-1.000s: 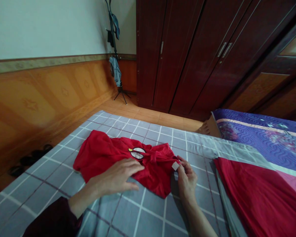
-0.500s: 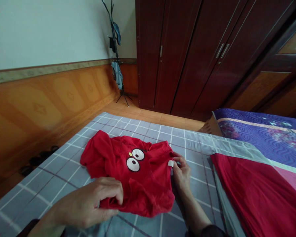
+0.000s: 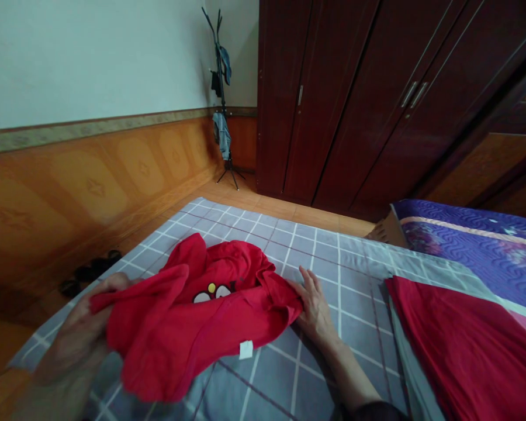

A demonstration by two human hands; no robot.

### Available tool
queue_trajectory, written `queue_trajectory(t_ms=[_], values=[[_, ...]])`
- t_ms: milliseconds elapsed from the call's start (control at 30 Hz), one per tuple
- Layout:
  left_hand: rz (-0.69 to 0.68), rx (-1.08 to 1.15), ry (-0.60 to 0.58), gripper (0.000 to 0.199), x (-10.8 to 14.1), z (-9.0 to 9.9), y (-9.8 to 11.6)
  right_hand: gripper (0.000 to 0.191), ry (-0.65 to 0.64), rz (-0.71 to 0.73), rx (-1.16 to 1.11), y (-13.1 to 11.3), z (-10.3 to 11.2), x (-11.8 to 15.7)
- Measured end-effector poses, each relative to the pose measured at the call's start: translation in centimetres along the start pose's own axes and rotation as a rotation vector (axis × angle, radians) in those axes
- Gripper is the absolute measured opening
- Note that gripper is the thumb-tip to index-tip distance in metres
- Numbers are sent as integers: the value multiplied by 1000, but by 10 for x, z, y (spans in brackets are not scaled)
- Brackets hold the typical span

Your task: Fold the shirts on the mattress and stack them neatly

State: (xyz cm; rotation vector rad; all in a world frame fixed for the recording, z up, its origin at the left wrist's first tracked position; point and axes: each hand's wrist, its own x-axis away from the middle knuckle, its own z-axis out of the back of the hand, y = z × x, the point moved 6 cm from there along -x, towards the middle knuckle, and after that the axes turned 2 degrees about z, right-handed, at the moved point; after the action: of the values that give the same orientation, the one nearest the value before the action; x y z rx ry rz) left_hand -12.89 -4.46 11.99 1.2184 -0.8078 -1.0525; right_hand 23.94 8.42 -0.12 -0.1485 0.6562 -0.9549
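A red garment (image 3: 228,324) lies bunched across the grey checked bed cover (image 3: 315,257). Its printed cartoon eyes are partly covered by a fold, and a white tag shows at its near edge. At the left, my left hand (image 3: 85,324) grips a raised end of the cloth, with the fingers slightly blurred. My right hand (image 3: 313,304) pinches the garment's right end between thumb and finger, its other fingers stretched out.
Folded red cloth (image 3: 464,339) lies at the right of the bed, near a purple quilt (image 3: 477,240). Beyond stand a dark red wardrobe (image 3: 324,105) and a coat rack (image 3: 222,88). Dark shoes (image 3: 92,271) sit on the floor at left.
My left hand has moved left and up with the garment's edge. The near part has folded over the printed eyes, and the tag has shifted left and nearer. The view has turned slightly left.
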Motion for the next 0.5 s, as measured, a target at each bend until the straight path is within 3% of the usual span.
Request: queue_trajectory(t_ms=[67,133,233,367,433,500], values=[[-33,-77,9,27,-14,-3,-11,43,-43,19,-12,-8,0,-2],[-108,-338,-44,29,-24,-14,-23,48,-70,48,-20,-20,0,-4],[-316,-785,-161,52,-21,-39,-39,52,-137,108,-2,-41,1,-4],[-586,-1090,-345,83,4,-71,-50,66,-239,186,69,-69,1,-4],[-640,-1150,-409,78,8,-77,-52,60,-285,218,67,-78,0,-5],[-647,-1151,-440,59,5,-76,-52,42,-290,208,17,-82,3,-7]])
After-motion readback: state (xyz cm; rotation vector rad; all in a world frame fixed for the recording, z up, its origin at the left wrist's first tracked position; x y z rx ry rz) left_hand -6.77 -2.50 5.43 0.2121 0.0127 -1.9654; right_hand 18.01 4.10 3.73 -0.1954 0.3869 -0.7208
